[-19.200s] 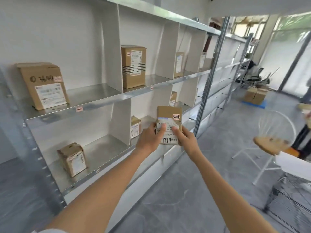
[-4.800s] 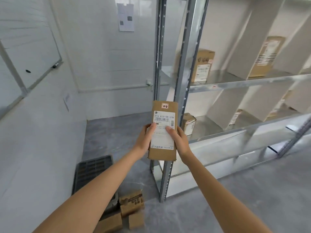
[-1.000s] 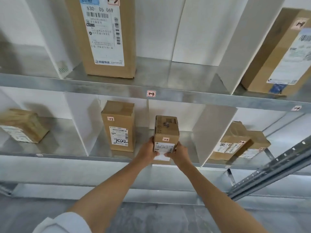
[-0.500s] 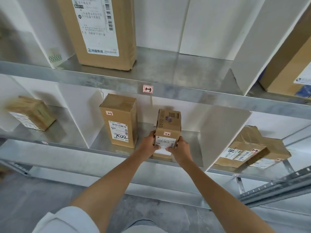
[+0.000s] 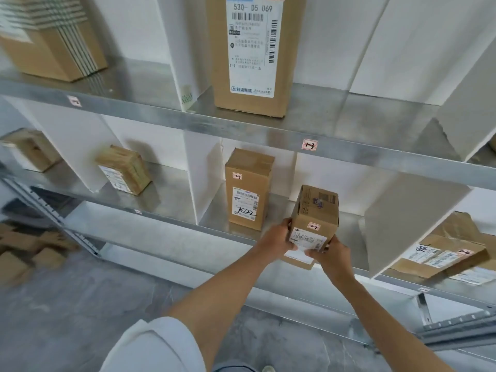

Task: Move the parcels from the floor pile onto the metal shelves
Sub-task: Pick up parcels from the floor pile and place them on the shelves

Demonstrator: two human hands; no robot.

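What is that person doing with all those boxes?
The person is putting parcels away on metal shelves. Right now both hands, the left hand and the right hand, hold a small cardboard parcel at the front edge of the lower shelf, in the same compartment as a taller box marked 7022. Whether its base is fully down on the shelf is hard to tell. Other boxes already sit in neighbouring compartments, and more parcels lie in a pile on the floor to the left.
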